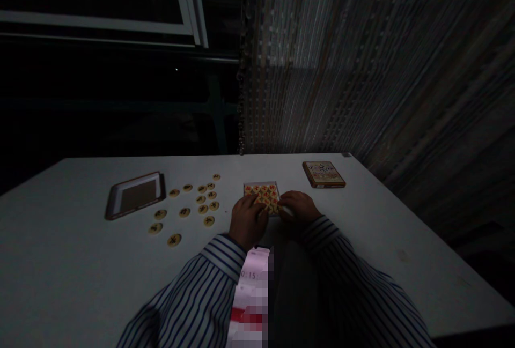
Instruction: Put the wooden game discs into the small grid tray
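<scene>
A small open box (260,183) on the white table holds rows of round xiangqi pieces (265,194) with red characters. My left hand (248,220) lies at the box's near left side, its fingers bent over the edge and touching the pieces there. At the right edge is my right hand (298,206), fingers and thumb curled against the box. Both hands grip the box between them; the near edge is partly hidden. To the left, several loose xiangqi pieces with dark characters (184,212) lie scattered face up.
An empty-looking brown-rimmed box tray (113,199) rests at the table's left. A closed, printed flat box (324,174) lies at the back right. Behind the white table (80,262) hangs a string curtain (306,69). A lit phone-like screen (251,278) shows below my left wrist.
</scene>
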Tool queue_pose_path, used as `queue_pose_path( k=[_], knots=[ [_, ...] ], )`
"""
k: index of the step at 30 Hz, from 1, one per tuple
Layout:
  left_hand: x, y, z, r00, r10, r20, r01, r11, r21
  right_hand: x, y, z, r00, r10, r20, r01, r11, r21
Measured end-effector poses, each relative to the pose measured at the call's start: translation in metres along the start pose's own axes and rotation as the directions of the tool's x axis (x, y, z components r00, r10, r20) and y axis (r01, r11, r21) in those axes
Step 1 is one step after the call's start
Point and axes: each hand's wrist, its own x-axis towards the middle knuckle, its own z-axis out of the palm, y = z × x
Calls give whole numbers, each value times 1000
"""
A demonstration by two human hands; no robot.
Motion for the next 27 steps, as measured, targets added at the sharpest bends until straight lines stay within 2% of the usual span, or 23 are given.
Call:
queue_pose_path(
  k=[10,14,18,27],
  knots=[
    [0,-1,-1,1000,-2,6,2,1000,-14,1,2,-2,1000,-23,-18,23,1000,11],
    [2,0,-5,999,-20,-24,19,999,-42,3,-1,-8,992,24,-122,-21,999,27],
    [5,0,-11,994,-71,-84,63,994,-95,4,-6,-15,953,107,-284,-87,993,84],
    [5,-4,-38,961,-212,-176,178,965,-192,4,-11,-23,924,148,-352,-112,986,120]
  ],
)
